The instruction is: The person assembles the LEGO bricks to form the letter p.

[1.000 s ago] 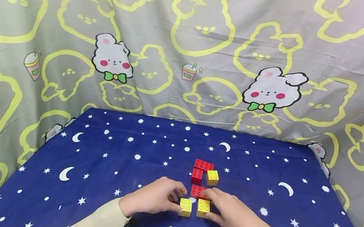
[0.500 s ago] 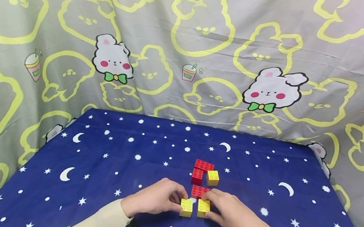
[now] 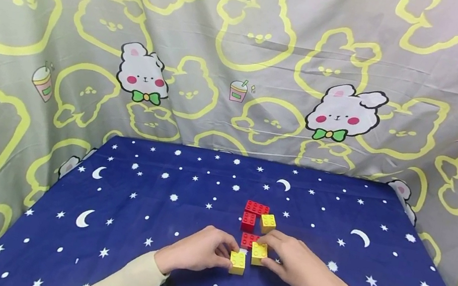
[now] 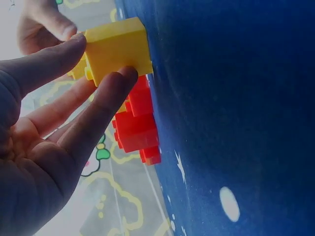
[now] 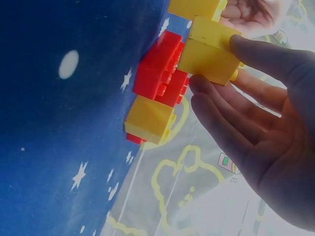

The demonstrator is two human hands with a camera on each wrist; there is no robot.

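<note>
Head view: the surface is a navy cloth (image 3: 143, 210) with white moons and stars, and a grey bunny-print curtain (image 3: 245, 49) rises along its back edge and both sides. Left hand (image 3: 202, 250) has thumb and fingers pinching a yellow brick (image 3: 237, 263); right hand (image 3: 301, 269) pinches another yellow brick (image 3: 259, 254), slim gap between the two. Three red bricks (image 3: 248, 221) and a third yellow one (image 3: 268, 223) sit just beyond. Tons of cloth stretches left, right and back from there, so plenty of elbow room before any edge.
</note>
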